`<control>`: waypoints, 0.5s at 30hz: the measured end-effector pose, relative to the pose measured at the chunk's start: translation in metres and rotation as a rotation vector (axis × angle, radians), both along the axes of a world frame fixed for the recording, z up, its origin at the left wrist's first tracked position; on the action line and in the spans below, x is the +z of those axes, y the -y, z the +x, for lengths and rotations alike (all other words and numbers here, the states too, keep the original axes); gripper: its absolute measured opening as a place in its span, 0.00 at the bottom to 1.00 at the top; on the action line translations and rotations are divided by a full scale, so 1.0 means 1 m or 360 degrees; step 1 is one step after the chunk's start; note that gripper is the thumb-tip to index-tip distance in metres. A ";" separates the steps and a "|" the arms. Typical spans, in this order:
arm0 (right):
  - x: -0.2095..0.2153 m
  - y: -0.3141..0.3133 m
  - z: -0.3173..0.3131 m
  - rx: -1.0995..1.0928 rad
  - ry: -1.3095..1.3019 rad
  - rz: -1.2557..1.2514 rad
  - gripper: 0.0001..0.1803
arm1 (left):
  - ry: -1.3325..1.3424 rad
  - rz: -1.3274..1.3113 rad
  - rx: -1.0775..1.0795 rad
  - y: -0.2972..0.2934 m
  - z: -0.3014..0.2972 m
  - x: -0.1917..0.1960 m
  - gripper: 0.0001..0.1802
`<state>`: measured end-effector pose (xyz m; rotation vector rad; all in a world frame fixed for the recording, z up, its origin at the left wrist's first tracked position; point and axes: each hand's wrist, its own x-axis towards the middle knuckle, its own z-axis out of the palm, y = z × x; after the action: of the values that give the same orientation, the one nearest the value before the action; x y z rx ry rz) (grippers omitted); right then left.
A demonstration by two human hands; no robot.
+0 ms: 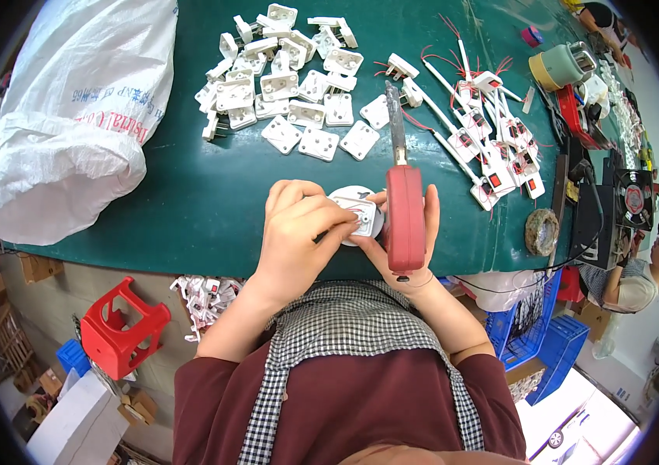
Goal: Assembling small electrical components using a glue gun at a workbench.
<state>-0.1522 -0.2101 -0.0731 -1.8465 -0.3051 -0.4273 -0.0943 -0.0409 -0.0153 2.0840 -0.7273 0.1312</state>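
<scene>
left hand (298, 230): curled, back upward | right hand (378, 257): thumb (366, 246) extended leftward | forearms (238, 316): converging

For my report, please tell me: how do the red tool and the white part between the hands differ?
The red tool is long and narrow; the white part is compact, with a rounded edge. The tool bears a dark shaft pointing to the picture's top; the part shows none. Both are at the right hand.

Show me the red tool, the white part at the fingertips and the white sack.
Red tool (405, 221): head view, red body.
White part (370, 211): head view, upper face.
White sack (74, 128): head view, side.
</scene>
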 end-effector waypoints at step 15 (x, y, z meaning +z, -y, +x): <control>0.043 0.041 -0.061 -0.0177 -0.0604 -0.0014 0.42 | -0.0603 -0.0080 -0.0031 0.002 0.006 0.006 0.05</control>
<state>-0.2131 -0.2513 -0.0302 -1.9137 0.0544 -0.1434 -0.0886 -0.0433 -0.0095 1.9752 -0.5062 -0.2485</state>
